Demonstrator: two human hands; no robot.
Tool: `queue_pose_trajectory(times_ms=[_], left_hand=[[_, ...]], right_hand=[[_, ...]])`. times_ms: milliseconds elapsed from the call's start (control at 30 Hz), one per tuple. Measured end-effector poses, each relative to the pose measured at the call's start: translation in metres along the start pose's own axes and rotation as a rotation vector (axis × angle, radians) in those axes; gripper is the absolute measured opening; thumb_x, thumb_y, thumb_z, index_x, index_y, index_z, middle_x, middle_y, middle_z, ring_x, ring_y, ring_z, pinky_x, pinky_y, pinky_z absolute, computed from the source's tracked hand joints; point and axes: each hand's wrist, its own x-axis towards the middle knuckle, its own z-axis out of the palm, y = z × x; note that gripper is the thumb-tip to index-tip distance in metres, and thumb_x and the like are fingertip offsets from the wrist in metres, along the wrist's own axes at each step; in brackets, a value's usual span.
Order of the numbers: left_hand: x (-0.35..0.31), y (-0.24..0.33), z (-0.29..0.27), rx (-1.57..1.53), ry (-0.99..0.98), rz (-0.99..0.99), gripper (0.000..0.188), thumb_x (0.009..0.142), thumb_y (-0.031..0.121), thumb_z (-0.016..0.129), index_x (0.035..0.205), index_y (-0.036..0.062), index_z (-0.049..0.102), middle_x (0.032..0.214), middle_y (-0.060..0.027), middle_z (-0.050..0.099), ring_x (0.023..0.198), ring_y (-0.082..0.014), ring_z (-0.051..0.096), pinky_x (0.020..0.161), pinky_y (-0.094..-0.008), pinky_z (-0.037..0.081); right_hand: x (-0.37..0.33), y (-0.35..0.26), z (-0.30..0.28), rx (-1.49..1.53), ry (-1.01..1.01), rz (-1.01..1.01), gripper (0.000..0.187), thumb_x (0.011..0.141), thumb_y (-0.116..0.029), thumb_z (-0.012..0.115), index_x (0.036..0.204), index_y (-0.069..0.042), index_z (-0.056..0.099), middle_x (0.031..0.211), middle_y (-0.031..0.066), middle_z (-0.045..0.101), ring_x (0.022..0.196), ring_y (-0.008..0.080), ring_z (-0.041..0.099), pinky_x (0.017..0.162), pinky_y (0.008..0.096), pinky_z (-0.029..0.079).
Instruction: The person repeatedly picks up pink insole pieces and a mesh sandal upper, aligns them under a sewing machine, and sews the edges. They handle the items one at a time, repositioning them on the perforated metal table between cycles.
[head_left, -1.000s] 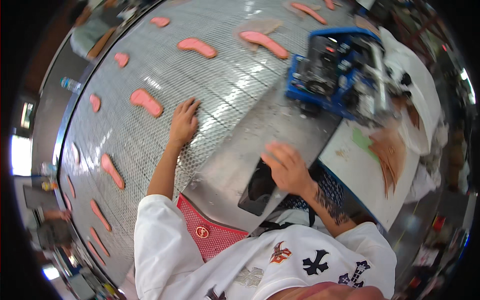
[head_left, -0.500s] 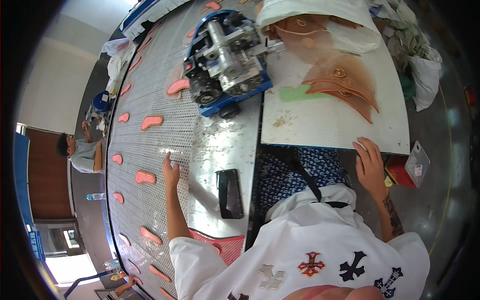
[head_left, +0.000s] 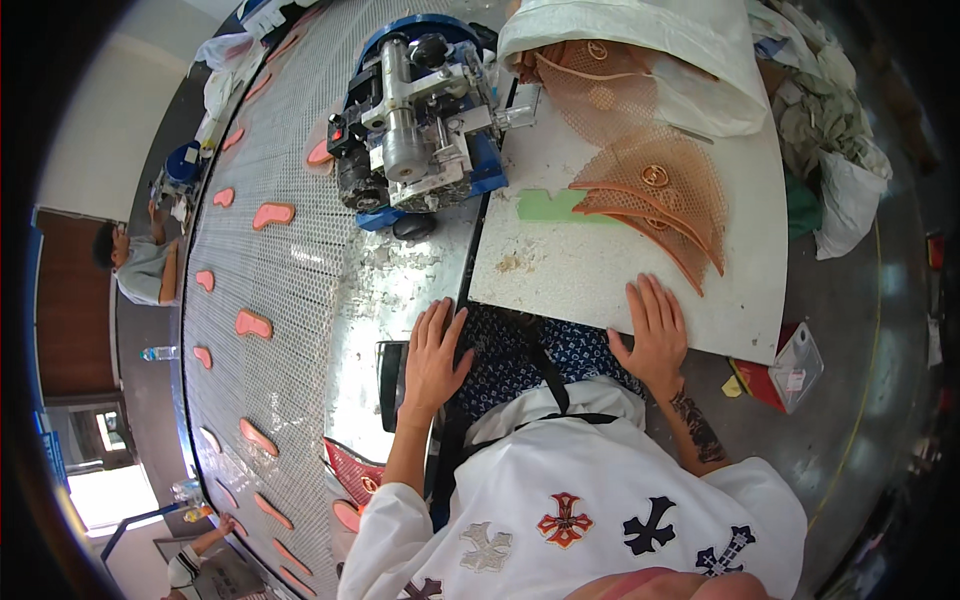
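Note:
My left hand (head_left: 434, 362) lies over the metal table's edge, palm down, fingers stretched and nothing held. Partly behind it is a black phone (head_left: 390, 388). At the near edge of a white board (head_left: 620, 255), my right hand (head_left: 655, 335) rests with fingers extended, also holding nothing. Just beyond it on the board are overlapping orange mesh pieces (head_left: 690, 175), curved, trimmed in orange and bearing a round emblem. Partly under them lies a green card (head_left: 543, 206). A white sack (head_left: 690, 95) at the board's far end holds more such mesh.
A metal machine on a blue base (head_left: 405, 140) stands ahead. To the left runs a conveyor (head_left: 300, 290) carrying several pink insoles (head_left: 254, 323). Red mesh (head_left: 352, 472) lies by my left sleeve. Two people (head_left: 145, 270) are across the conveyor. A red box (head_left: 760, 382) sits at right.
My left hand has come back from over the conveyor to the table edge beside the phone. My right hand has moved onto the board's near edge. The whole view has shifted.

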Motion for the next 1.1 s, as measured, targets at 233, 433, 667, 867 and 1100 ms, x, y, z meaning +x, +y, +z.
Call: queue_pose_trajectory(times_ms=[233,433,667,867,1100], left_hand=[[0.012,-0.009,0.017,0.082,0.022,-0.026,0.057,0.08,0.003,0.069,0.136,0.0118,0.058,0.151,-0.0184,0.042,0.143,-0.0381,0.037,0.121,-0.0527,0.029],[0.012,-0.008,0.016,0.016,0.05,-0.077,0.049,0.082,0.003,0.067,0.13,0.0129,0.063,0.15,-0.0138,0.046,0.141,-0.0333,0.041,0.121,-0.0512,0.029],[0.014,-0.01,0.006,0.007,0.047,-0.073,0.049,0.081,0.005,0.069,0.128,0.0136,0.064,0.152,-0.0101,0.046,0.142,-0.0288,0.041,0.122,-0.0476,0.028],[0.01,-0.012,0.004,0.008,0.035,-0.075,0.053,0.076,0.006,0.07,0.129,0.013,0.064,0.153,-0.01,0.046,0.144,-0.027,0.039,0.123,-0.0466,0.027],[0.013,-0.014,0.007,-0.012,0.036,-0.074,0.054,0.075,0.008,0.069,0.129,0.0111,0.064,0.154,-0.0111,0.045,0.145,-0.0274,0.038,0.123,-0.0476,0.026]], right_hand=[[-0.001,0.0,0.005,-0.044,0.049,0.032,0.058,0.084,-0.03,0.059,0.134,0.0,0.061,0.142,0.0156,0.058,0.134,0.034,0.053,0.112,0.0497,0.04],[0.001,0.0,0.006,-0.092,0.003,0.033,0.056,0.09,-0.032,0.053,0.134,0.001,0.06,0.143,0.0171,0.058,0.133,0.0357,0.053,0.112,0.0507,0.04],[0.003,-0.005,0.002,-0.131,-0.016,0.006,0.053,0.096,-0.033,0.047,0.134,0.002,0.06,0.142,0.0185,0.058,0.131,0.0368,0.055,0.109,0.0514,0.042],[0.004,-0.005,-0.001,-0.086,-0.046,-0.013,0.053,0.097,-0.03,0.047,0.138,0.003,0.056,0.144,0.0194,0.055,0.134,0.0391,0.051,0.112,0.0531,0.038],[0.018,-0.009,-0.017,-0.036,-0.265,-0.001,0.063,0.093,-0.032,0.055,0.146,0.002,0.046,0.152,0.0223,0.045,0.143,0.0407,0.039,0.119,0.0554,0.024]])
